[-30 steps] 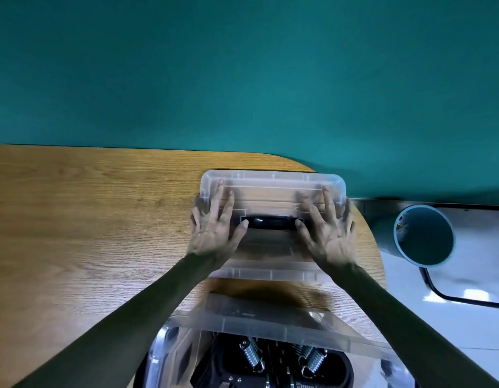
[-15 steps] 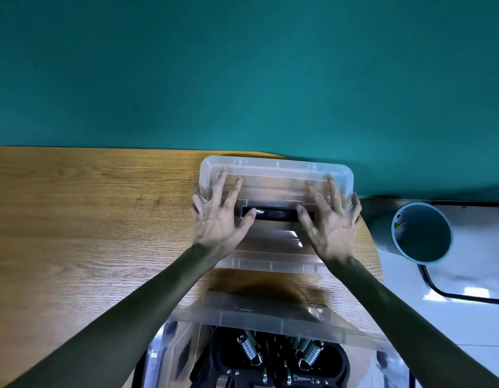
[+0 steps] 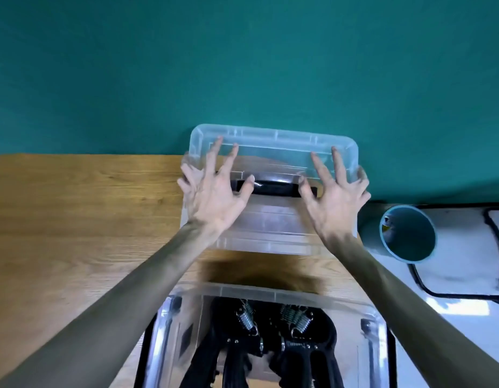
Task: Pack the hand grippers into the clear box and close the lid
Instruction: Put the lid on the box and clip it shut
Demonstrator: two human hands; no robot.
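Note:
The clear lid [image 3: 273,228] with a black handle [image 3: 276,189] hangs above the wooden table [image 3: 74,219] and casts a shadow under its near edge. My left hand [image 3: 214,200] grips its left part and my right hand [image 3: 335,203] its right part. Their fingers are spread over the top and both thumbs touch the handle's ends. Nearer to me stands the clear box [image 3: 270,292], uncovered. Two black hand grippers [image 3: 248,323] with steel springs lie side by side in it; the second hand gripper [image 3: 298,326] is on the right.
A teal wall rises behind the table. To the right of the table's rounded end a teal cylindrical bin [image 3: 407,233] stands on the pale floor, with a black cable [image 3: 424,281] looping beside it.
Both hands have lifted the lid off the table, and its far edge now shows against the wall. The box with the hand grippers has stayed put.

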